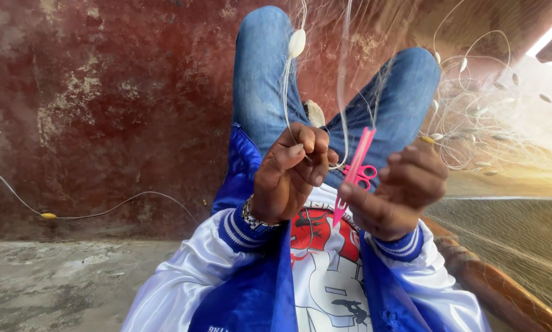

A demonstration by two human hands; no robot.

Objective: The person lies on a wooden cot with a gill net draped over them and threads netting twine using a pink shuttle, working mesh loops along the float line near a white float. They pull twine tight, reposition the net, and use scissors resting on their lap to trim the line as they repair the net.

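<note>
My left hand (291,172) is closed, pinching thin white net line (343,92) between thumb and fingers above my lap. My right hand (402,187) grips a pink netting needle (357,166), a flat pointed shuttle wound with pink twine, held upright between the hands. The fine fishing net (491,117) drapes over my knees in blue jeans (260,74) and spreads to the right. Small white oval floats (297,43) hang on the lines.
A worn red wall (116,92) and a grey concrete floor (61,276) lie to the left. A thin cord with a yellow float (48,216) runs along the wall base. A wooden rail (497,289) and more netting sit at lower right.
</note>
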